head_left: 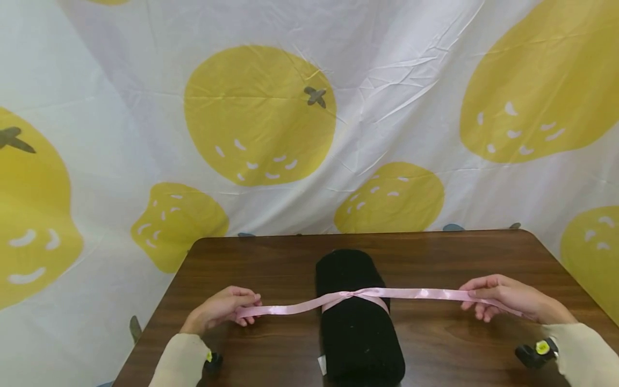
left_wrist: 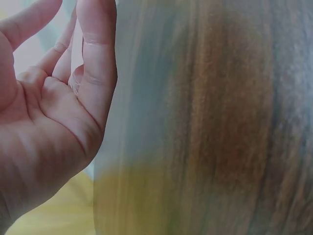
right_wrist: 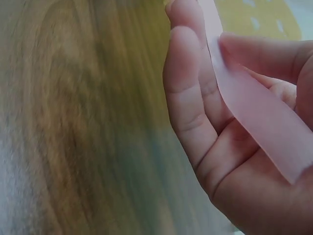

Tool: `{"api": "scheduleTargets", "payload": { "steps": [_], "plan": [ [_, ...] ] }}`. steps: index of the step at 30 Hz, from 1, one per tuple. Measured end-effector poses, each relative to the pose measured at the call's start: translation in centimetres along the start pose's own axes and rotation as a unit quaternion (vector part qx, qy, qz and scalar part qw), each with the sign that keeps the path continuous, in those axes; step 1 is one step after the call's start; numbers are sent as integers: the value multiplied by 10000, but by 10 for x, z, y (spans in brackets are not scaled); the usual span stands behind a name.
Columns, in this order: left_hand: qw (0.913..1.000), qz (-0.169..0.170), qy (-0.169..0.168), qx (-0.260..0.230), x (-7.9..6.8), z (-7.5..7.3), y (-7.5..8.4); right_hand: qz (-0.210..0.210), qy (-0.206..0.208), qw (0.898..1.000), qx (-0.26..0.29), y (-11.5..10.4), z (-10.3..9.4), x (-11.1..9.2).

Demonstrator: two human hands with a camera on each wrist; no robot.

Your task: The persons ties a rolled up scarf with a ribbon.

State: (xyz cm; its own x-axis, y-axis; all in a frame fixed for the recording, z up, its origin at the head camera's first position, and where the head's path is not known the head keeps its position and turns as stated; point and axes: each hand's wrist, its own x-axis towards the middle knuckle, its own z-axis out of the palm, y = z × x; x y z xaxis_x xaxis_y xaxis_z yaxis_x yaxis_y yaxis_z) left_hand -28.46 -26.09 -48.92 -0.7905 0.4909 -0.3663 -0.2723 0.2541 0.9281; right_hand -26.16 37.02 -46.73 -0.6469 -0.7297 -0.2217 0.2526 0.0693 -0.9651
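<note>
A black, rounded, cushion-like bundle (head_left: 360, 344) lies lengthwise on the table. Around its middle runs a pink satin ribbon (head_left: 300, 308), crossed over itself on top. My left hand (head_left: 223, 309) pinches one end of it, out to the left of the bundle. The other end is pinched between thumb and fingers of my right hand (head_left: 508, 298), and its tail lies across the palm in the right wrist view. Both lengths stretch sideways from the crossing, the left one sagging slightly. In the left wrist view, a frayed ribbon end (left_wrist: 77, 78) shows between the fingers.
The brown wood-grain table (head_left: 261, 263) has rounded far corners. Behind it hangs a white cloth (head_left: 271, 21) printed with yellow fruit. Dark wrist cameras sit below each sleeve. A small white tag (head_left: 322, 365) sticks out at the bundle's near left side.
</note>
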Motion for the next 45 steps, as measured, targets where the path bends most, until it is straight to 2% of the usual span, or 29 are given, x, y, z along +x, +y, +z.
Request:
{"api": "scheduleTargets", "payload": {
  "steps": [11,20,26,36,45],
  "plan": [
    [9995,-207,199,165,8,3,-8,274,47,9988,399,21,-11,-9],
    [9987,-378,302,185,11,2,-10,217,-49,9967,775,38,-20,-12],
    [9976,-567,344,210,12,3,-8,126,34,9979,634,41,-22,-11],
    [9969,-634,387,258,13,8,-8,485,632,9958,443,39,-20,-12],
    [9964,-708,390,250,12,7,-6,423,648,9956,535,43,-20,-12]
  ]
}}
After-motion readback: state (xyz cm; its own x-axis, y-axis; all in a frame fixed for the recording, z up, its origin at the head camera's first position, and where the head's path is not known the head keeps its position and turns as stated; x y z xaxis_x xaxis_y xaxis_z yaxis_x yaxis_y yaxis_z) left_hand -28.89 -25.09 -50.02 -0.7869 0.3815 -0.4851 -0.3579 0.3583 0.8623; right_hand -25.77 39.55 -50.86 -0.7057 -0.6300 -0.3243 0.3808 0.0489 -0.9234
